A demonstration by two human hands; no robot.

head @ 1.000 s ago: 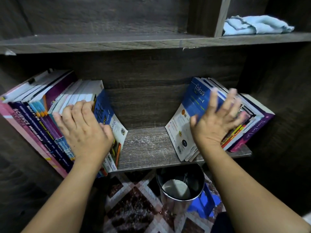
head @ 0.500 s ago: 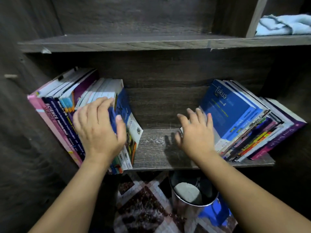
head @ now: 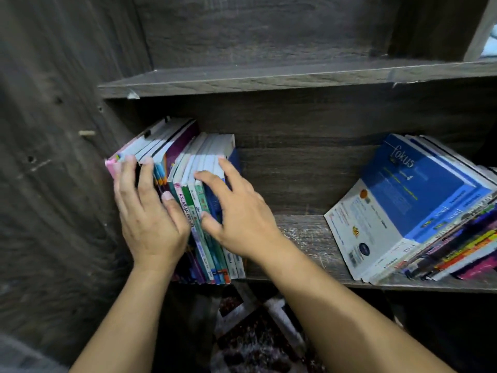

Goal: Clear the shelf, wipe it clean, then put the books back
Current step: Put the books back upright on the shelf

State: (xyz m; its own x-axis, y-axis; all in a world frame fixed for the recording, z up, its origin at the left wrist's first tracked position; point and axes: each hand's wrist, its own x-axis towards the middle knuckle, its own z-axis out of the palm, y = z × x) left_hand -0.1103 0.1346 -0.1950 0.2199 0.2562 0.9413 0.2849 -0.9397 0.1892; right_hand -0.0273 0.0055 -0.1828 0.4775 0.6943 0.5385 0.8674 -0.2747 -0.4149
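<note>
Both hands are on the left batch of books, which stands at the 9 o'clock end of the lower shelf, spines facing out and pressed against the dark wooden side panel.

The left hand lies flat on the outer books of this batch. Its fingers are nearly straight and reach up to the top edge of the pink book, while the thumb presses on the spines. It closes round nothing.

The right hand is at 3 o'clock from the left hand, on the green and blue books at the batch's inner end. Its fingers are bent and spread over the white page edges and the blue cover, and the thumb bears on the spines from the front, so these books sit between thumb and fingers.

The right batch of books is at the 3 o'clock end of the same shelf, well apart from the hands. It leans steeply, with a blue "fokus" cover on top. Bare, scuffed board lies between the two batches.

The upper shelf runs across at 12 o'clock, and a scrap of pale blue cloth shows at its far 3 o'clock edge. A small wooden peg sticks out of the side panel. Patterned floor is visible at 6 o'clock, between the forearms.
</note>
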